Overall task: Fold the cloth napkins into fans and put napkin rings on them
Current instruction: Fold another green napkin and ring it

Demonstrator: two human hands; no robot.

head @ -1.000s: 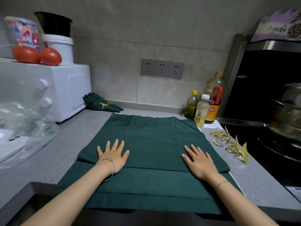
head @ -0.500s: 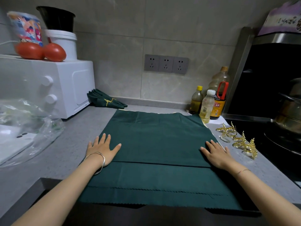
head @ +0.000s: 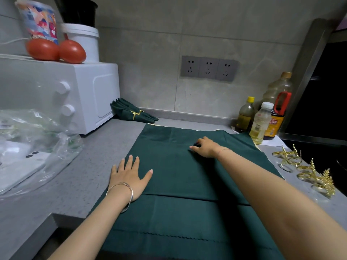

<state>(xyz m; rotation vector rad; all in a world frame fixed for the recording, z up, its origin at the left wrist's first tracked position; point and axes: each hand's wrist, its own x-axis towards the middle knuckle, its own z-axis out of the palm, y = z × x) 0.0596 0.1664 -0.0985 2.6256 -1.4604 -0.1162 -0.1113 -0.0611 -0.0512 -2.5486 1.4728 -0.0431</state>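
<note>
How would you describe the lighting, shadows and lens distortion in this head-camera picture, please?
Head view: dim, even light; the right arm casts a soft shadow on the napkin; the plastic bag shows pale glare; the black panel at right loses detail; wide-angle bending tilts the microwave and steel strip.

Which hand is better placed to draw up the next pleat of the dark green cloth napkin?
Probably the right hand: its curled fingers seem to pinch the dark green cloth napkin mid-sheet. The left hand lies flat at the left edge, pinning it.
</note>
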